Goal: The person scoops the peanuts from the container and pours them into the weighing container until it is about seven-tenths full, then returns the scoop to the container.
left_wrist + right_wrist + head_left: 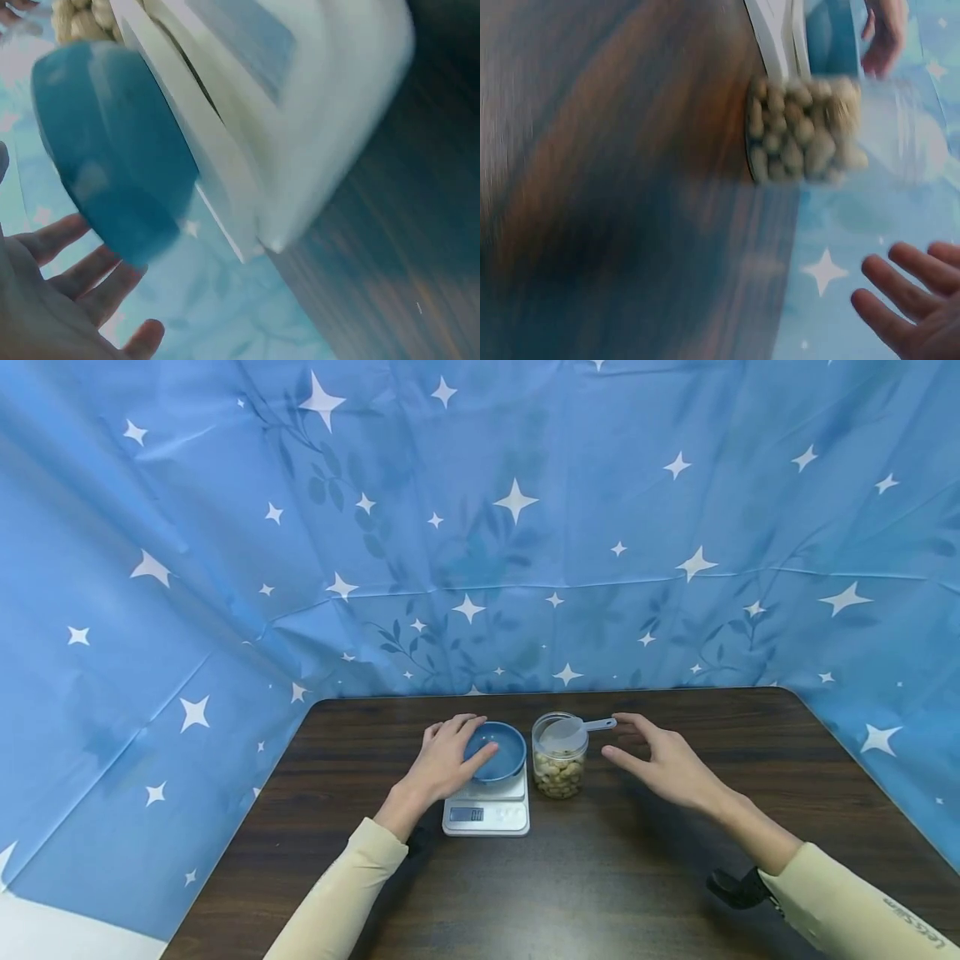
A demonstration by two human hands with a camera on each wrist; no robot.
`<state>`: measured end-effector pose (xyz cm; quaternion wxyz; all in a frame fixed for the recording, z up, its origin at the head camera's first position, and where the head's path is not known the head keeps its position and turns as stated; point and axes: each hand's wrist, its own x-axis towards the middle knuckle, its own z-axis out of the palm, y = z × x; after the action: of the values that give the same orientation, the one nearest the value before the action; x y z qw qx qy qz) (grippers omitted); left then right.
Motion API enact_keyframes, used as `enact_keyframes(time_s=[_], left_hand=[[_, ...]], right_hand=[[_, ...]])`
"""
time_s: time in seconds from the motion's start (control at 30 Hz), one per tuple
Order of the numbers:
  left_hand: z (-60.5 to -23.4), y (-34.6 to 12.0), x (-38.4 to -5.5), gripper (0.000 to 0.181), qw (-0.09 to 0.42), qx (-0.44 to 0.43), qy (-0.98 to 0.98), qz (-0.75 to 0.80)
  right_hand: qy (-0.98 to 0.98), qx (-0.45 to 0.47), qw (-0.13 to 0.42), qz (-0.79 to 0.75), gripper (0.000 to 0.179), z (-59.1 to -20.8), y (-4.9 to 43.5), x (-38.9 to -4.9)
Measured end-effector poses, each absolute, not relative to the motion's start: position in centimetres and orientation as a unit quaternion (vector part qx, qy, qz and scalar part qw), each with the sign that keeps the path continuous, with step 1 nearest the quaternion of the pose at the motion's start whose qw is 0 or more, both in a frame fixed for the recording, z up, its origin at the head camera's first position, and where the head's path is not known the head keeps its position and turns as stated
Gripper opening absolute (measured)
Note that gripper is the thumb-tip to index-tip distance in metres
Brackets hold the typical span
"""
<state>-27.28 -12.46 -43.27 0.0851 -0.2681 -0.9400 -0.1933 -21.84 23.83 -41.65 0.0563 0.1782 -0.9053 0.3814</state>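
Note:
A small blue bowl (504,758) sits on a white digital kitchen scale (491,818) whose display reads zero. My left hand (447,758) is spread over the bowl's left side, thumb across the near rim. In the left wrist view its loose fingers are right at the wall of the blue bowl (112,142). Just right of the scale stands a clear jar (558,774) partly filled with peanuts (802,131). A translucent scoop (596,725) lies in its mouth, handle pointing right. My right hand (667,768) hovers by that handle, fingers apart and holding nothing.
Everything stands on a dark wood-grain table (480,902), near its far edge. Behind and to the left hangs a blue curtain (450,543) with white stars. A black band (738,889) is on my right wrist.

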Motion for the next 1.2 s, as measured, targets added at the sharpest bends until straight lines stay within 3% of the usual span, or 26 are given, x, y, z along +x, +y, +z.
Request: enact_keyframes(time_s=[0.53, 0.87, 1.2], left_hand=[[-43.2, -7.5, -26.0, 0.079, 0.088, -0.287, -0.922, -0.243], [-43.4, -4.6, -26.1, 0.089, 0.073, -0.273, -0.922, -0.265], [-43.6, -3.2, -26.5, 0.093, 0.090, -0.261, -0.921, -0.276]], right_hand=[[-0.833, 0.078, 0.170, 0.521, 0.045, -43.1, 18.7, -21.3], [-0.813, 0.066, 0.218, 0.535, 0.032, -43.5, 17.1, -22.2], [-0.814, 0.067, 0.251, 0.520, 0.023, -43.4, 16.7, -22.6]])
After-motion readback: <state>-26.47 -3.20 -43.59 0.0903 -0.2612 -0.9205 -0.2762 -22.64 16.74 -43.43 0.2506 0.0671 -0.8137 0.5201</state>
